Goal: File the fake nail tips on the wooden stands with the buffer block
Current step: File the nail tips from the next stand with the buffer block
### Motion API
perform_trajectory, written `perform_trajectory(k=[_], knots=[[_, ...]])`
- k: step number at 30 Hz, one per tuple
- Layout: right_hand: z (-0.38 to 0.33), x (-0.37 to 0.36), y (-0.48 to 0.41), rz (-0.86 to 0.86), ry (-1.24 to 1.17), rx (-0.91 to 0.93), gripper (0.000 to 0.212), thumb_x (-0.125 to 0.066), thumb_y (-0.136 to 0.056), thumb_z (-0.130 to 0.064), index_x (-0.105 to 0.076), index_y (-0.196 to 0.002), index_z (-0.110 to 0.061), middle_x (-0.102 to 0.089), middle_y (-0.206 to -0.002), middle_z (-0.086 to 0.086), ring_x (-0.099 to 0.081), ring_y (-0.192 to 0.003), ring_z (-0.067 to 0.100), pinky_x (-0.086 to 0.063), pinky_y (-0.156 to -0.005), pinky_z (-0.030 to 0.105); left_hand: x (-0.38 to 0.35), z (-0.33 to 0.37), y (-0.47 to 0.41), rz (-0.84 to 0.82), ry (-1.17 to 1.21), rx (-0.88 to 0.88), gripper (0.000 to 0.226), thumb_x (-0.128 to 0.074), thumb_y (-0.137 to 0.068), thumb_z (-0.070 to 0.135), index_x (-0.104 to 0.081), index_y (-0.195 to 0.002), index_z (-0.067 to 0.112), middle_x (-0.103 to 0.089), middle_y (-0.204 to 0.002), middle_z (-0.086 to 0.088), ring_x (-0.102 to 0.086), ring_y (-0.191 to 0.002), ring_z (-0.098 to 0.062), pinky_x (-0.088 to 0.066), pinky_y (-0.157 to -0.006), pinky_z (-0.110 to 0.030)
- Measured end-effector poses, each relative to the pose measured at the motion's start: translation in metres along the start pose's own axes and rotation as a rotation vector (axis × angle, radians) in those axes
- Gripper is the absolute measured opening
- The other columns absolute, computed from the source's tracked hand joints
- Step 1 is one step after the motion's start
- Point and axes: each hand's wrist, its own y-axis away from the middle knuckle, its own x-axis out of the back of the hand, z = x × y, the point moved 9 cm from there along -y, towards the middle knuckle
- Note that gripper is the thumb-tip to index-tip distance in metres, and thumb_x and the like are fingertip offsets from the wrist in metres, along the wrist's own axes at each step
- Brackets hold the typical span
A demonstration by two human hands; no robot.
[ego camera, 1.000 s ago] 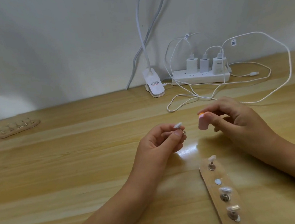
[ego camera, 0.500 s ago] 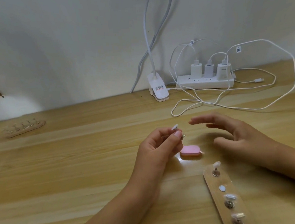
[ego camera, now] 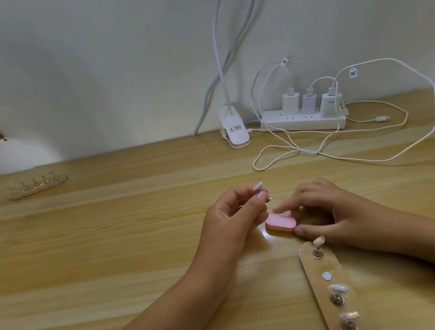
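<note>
Reaching down to the bench (ego camera: 113, 253), the right hand (ego camera: 328, 213) now has thumb and fingers (ego camera: 299, 230) pinched on the right end of the buffer block (ego camera: 280, 222), which lies flat, pink face up. A second ago that hand held the block raised; half a second ago the block lay alone on the wood with the hand spread open above it. Reads as a drop or set-down followed by a re-grip: filing is paused, and I judge no stroke can land until the block is lifted again. The left hand (ego camera: 231, 219), just left of the block and slightly higher, is unchanged: its fingers (ego camera: 260, 196) pinch a metal peg (ego camera: 268, 198) carrying one nail tip (ego camera: 258, 186), tilted upward. Counts. Hands: two. Wooden stands: two; the near stand (ego camera: 327, 264) sits just this side of the block to its right, the far stand (ego camera: 38, 184) well beyond the block to its left, its pegs too blurred to count surely. One power strip (ego camera: 302, 124) far behind the block, with three chargers (ego camera: 290, 103). Buffer block: one. Tips on the near stand: three, namely first tip (ego camera: 318, 240), second tip (ego camera: 338, 288), third tip (ego camera: 350, 316). One bare white disc (ego camera: 327, 276) between first and second, probably the held peg's seat.
</note>
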Motion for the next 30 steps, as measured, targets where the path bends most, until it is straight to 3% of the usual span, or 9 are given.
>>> perform_trajectory(k=[4, 7, 10, 17, 20, 23, 25, 28, 30], knots=[[0.006, 0.004, 0.000, 0.061, 0.000, -0.048, 0.032, -0.076, -0.083, -0.010, -0.069, -0.104, -0.033, -0.063, -0.091, -0.012, -0.049, -0.095, 0.006, -0.037, -0.086, 0.016, 0.000, -0.001, 0.000, 0.010, 0.066, 0.011, 0.009, -0.074, -0.069, 0.025, -0.077, -0.078, 0.023, -0.072, -0.082, 0.003, -0.067, -0.076, -0.007, -0.053, -0.073, -0.015], [0.020, 0.025, 0.002, 0.277, -0.067, -0.152, 0.032, -0.074, -0.083, -0.004, -0.068, -0.098, -0.032, -0.061, -0.090, -0.011, -0.049, -0.086, 0.006, -0.042, -0.077, 0.017, 0.000, -0.001, -0.001, 0.007, 0.089, 0.014, 0.010, -0.074, -0.069, 0.022, -0.078, -0.078, 0.022, -0.072, -0.082, 0.002, -0.069, -0.077, -0.008, -0.054, -0.073, -0.016], [0.035, 0.041, 0.009, 0.435, -0.144, -0.286, 0.026, -0.074, -0.082, -0.009, -0.067, -0.093, -0.031, -0.058, -0.099, -0.011, -0.049, -0.091, 0.011, -0.043, -0.080, 0.027, -0.001, 0.000, -0.001, -0.011, 0.065, 0.014, 0.009, -0.077, -0.071, 0.022, -0.078, -0.079, 0.024, -0.072, -0.083, 0.003, -0.069, -0.079, -0.008, -0.053, -0.075, -0.016], [0.027, 0.024, 0.003, 0.269, 0.019, -0.293, 0.020, -0.081, -0.067, -0.038, -0.062, -0.068, -0.031, -0.062, -0.100, -0.015, -0.044, -0.106, 0.010, -0.033, -0.099, 0.038, -0.002, -0.004, 0.000, -0.024, -0.020, 0.040, 0.012, -0.075, -0.072, 0.023, -0.078, -0.083, 0.027, -0.073, -0.085, 0.005, -0.069, -0.086, -0.008, -0.052, -0.079, -0.016], [0.026, 0.026, 0.004, 0.271, -0.105, -0.240, 0.025, -0.077, -0.067, -0.044, -0.061, -0.079, -0.029, -0.065, -0.106, -0.022, -0.046, -0.114, -0.001, -0.034, -0.100, 0.027, -0.004, -0.003, 0.000, -0.037, -0.041, 0.035, 0.012, -0.074, -0.073, 0.024, -0.078, -0.084, 0.029, -0.074, -0.086, 0.006, -0.069, -0.086, -0.007, -0.052, -0.081, -0.018], [0.024, 0.015, 0.002, 0.165, -0.131, -0.142, 0.023, -0.078, -0.077, -0.029, -0.061, -0.093, -0.032, -0.059, -0.123, -0.033, -0.043, -0.128, -0.005, -0.032, -0.106, 0.020, -0.007, -0.002, 0.001, -0.057, -0.047, 0.029, 0.010, -0.074, -0.075, 0.023, -0.078, -0.083, 0.028, -0.075, -0.086, 0.005, -0.069, -0.084, -0.006, -0.053, -0.081, -0.018], [0.020, 0.007, -0.001, 0.114, -0.107, -0.091, 0.023, -0.075, -0.076, -0.039, -0.060, -0.094, -0.035, -0.056, -0.130, -0.033, -0.036, -0.134, -0.009, -0.028, -0.109, 0.019, -0.009, 0.000, 0.002, -0.078, -0.032, 0.023, 0.009, -0.076, -0.077, 0.020, -0.079, -0.083, 0.026, -0.075, -0.085, 0.003, -0.070, -0.084, -0.006, -0.053, -0.080, -0.018], [0.018, 0.003, -0.008, 0.096, -0.028, -0.083, 0.034, -0.065, -0.066, -0.063, -0.060, -0.090, -0.039, -0.056, -0.127, -0.028, -0.039, -0.127, -0.009, -0.030, -0.107, 0.022, -0.012, 0.001, 0.003, -0.096, -0.013, 0.023, 0.008, -0.080, -0.074, 0.023, -0.078, -0.082, 0.025, -0.075, -0.083, 0.002, -0.070, -0.084, -0.006, -0.053, -0.077, -0.017], [0.016, 0.004, -0.010, 0.112, 0.015, -0.070, 0.029, -0.070, -0.069, -0.056, -0.060, -0.088, -0.037, -0.061, -0.117, -0.025, -0.047, -0.118, -0.003, -0.036, -0.103, 0.027, -0.013, 0.001, 0.003, -0.095, -0.041, 0.023, 0.008, -0.080, -0.074, 0.022, -0.077, -0.079, 0.028, -0.073, -0.082, 0.005, -0.068, -0.082, -0.005, -0.052, -0.078, -0.018]])
